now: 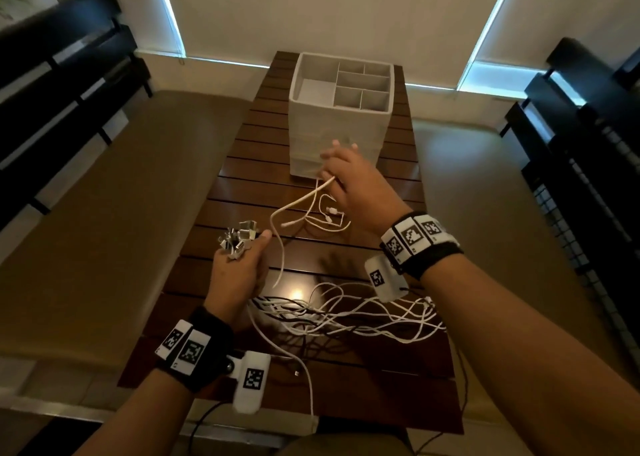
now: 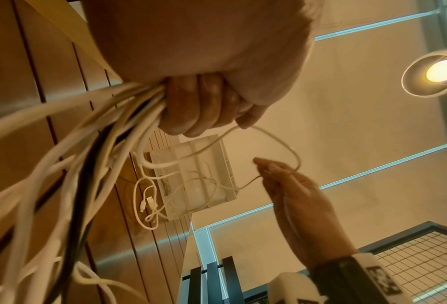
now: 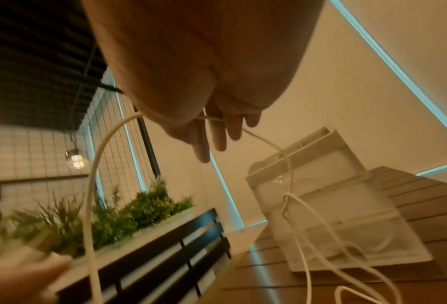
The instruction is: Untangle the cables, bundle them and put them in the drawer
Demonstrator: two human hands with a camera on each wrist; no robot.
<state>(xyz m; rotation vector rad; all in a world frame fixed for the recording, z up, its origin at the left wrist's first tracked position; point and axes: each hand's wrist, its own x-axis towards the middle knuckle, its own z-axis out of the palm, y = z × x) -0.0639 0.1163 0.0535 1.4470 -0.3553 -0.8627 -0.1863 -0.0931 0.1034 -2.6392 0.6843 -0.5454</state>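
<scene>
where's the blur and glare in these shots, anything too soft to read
Head view: a lamp glare spot on the table beside the cable tangle, and the right hand slightly smeared. Left wrist view: cables near the lens are motion-blurred, and the ceiling lamp is blown out. Right wrist view: soft overall, plants smeared.

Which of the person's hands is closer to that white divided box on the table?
The right hand. It is raised just in front of the white box, pulling one white cable. The left hand grips the cable bundle farther back, toward the person.
</scene>
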